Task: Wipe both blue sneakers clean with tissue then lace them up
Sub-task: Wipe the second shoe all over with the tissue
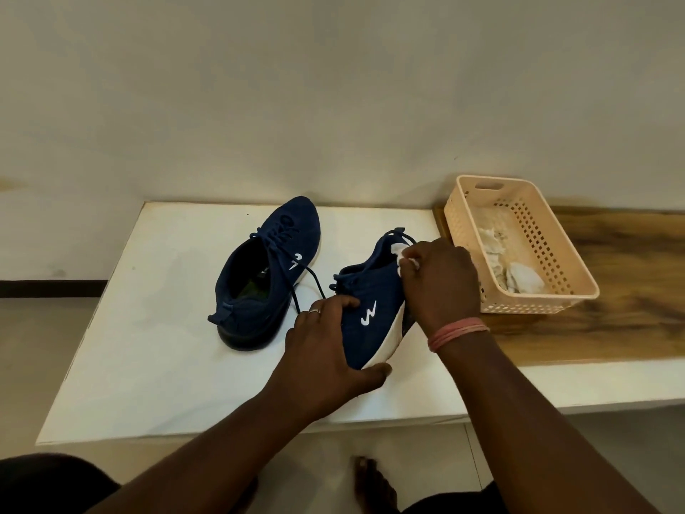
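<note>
fingers (343, 302) of the left hand (326, 350) curl over the collar of the nearer blue sneaker (374, 309), with the thumb pressed under its white heel, so this hand grips the shoe and holds it tilted on its side at centre right of the frame. a ring sits on one finger of that hand. fingers (409, 263) of the right hand (441, 283) are curled round a wad of white tissue (402, 254), pressing it against the upper front part of the same sneaker; a pink band circles that wrist. the sneaker's white logo faces the camera.

the second blue sneaker (265, 268) stands upright on its dark sole on the white worktop (148, 346), left of centre, toe pointing to the top of the frame, laces loose and one lace end trailing toward the held shoe. the two shoes are near each other but apart.

at the right of the frame a peach plastic basket (556, 261) with a perforated wall rests on a wooden surface (611, 320), just beside the right hand, holding crumpled used tissues (519, 278). a bare foot (370, 480) shows on the floor at the bottom.
</note>
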